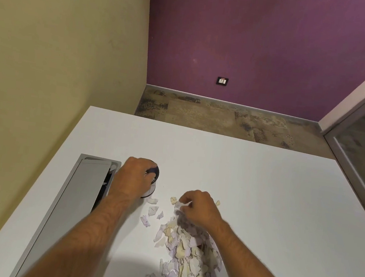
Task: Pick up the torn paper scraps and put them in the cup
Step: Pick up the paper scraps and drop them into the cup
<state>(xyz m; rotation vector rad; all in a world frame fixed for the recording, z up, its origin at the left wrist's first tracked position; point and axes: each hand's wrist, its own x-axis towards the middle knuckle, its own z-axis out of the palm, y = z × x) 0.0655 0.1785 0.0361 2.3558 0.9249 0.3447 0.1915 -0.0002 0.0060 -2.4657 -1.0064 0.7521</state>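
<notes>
We see the left hand (pixel 134 179) wrapped around the cup (pixel 153 175) at frame centre-left on the white worktop (pixel 262 194). Right hand (pixel 198 207) pinches a scrap above the paper scraps (pixel 188 254), lower centre.

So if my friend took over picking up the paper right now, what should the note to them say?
Left hand: wrapped around the dark-rimmed white cup, steadying it on the white table.
Right hand: fingers closed, pinching a white scrap at the top of the pile.
Pile of torn white and cream paper scraps: lying on the table to the right of the cup, with a few loose bits scattered between the pile and the cup.
Done: cannot tell how much is in the cup; the hand hides it.
Left: nearly everything. Drop the pinched scrap in, then clear the pile and the strays.
</notes>
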